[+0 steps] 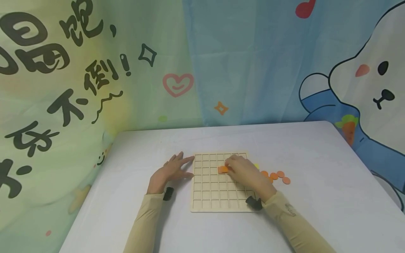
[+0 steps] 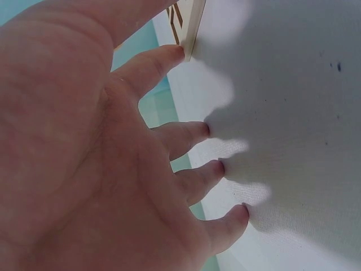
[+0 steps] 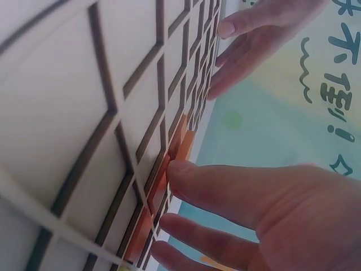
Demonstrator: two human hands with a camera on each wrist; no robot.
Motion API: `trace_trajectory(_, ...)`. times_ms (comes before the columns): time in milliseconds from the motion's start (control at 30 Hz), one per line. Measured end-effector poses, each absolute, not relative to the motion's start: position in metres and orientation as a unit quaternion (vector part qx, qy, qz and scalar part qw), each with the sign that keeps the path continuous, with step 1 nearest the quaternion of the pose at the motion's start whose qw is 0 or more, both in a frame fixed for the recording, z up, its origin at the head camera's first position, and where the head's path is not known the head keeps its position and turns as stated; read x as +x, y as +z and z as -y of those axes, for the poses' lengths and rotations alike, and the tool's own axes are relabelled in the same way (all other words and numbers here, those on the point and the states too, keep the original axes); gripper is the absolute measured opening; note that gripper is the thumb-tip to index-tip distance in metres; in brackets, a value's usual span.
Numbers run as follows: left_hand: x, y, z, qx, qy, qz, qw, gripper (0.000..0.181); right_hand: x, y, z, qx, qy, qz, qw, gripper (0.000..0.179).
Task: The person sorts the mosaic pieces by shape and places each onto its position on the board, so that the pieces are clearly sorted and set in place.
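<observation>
A pale wooden board (image 1: pixel 205 195) marked with a square grid lies flat on the table. My left hand (image 1: pixel 172 169) is at the board's left edge, fingers spread; the thumb and index fingertip meet the edge, and the other fingertips come down near the cloth in the left wrist view. Over the upper right part of the grid, my right hand (image 1: pixel 243 170) has thumb and fingertips around an orange tile (image 3: pixel 159 186). More orange pieces (image 1: pixel 220 170) lie on the squares beside its fingertips. Part of the board is hidden under the right hand and wrist.
Several loose orange discs (image 1: pixel 280 174) lie on the white table (image 1: pixel 316 211) to the right of the board. A yellow piece (image 1: pixel 256 166) shows past the right hand. A printed curtain (image 1: pixel 221 70) hangs behind the table.
</observation>
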State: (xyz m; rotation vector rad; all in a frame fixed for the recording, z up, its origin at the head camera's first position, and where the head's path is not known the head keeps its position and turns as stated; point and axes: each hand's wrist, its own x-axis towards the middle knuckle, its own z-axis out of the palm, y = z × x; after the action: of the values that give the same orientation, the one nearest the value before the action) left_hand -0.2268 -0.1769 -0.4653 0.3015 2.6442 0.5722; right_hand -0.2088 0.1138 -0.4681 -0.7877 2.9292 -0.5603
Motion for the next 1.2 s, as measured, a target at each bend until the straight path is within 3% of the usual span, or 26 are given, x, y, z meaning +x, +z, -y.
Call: trace_trajectory(1200, -0.227, -0.465, 0.176, 0.098, 0.207, -0.95, 0.212, 0.075, -0.206, -0.472, -0.071, -0.238, -0.159, -0.958, 0.017, 0.015)
